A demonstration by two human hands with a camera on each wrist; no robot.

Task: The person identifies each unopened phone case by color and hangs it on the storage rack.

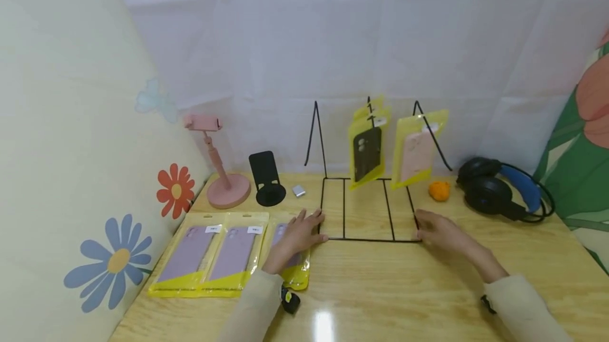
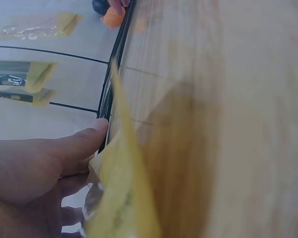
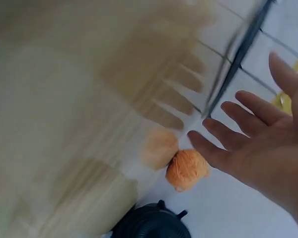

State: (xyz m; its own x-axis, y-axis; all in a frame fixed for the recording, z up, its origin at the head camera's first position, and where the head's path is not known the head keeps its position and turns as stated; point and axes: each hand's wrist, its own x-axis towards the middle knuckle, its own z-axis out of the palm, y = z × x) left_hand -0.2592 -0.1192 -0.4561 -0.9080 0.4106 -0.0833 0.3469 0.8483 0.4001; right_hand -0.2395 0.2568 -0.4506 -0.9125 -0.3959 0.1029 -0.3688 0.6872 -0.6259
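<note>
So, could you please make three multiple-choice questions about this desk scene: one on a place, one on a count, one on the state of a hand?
1. Where is the orange ball?
A. between the wire rack and the headphones
B. beside the pink phone stand
C. on the flat packets

2. How many phone case packets lie flat on the table, left of the rack?
A. one
B. three
C. five

3. How is the right hand?
A. closed in a fist
B. holding the ball
C. fingers straight, at the rack's front right corner

Answers: 1 A, the ball lies on the table right of the rack, left of the headphones. 2 B, three yellow packets lie side by side, the left hand over the third. 3 C, the right wrist view shows spread, straight fingers and nothing in the grip.
</note>
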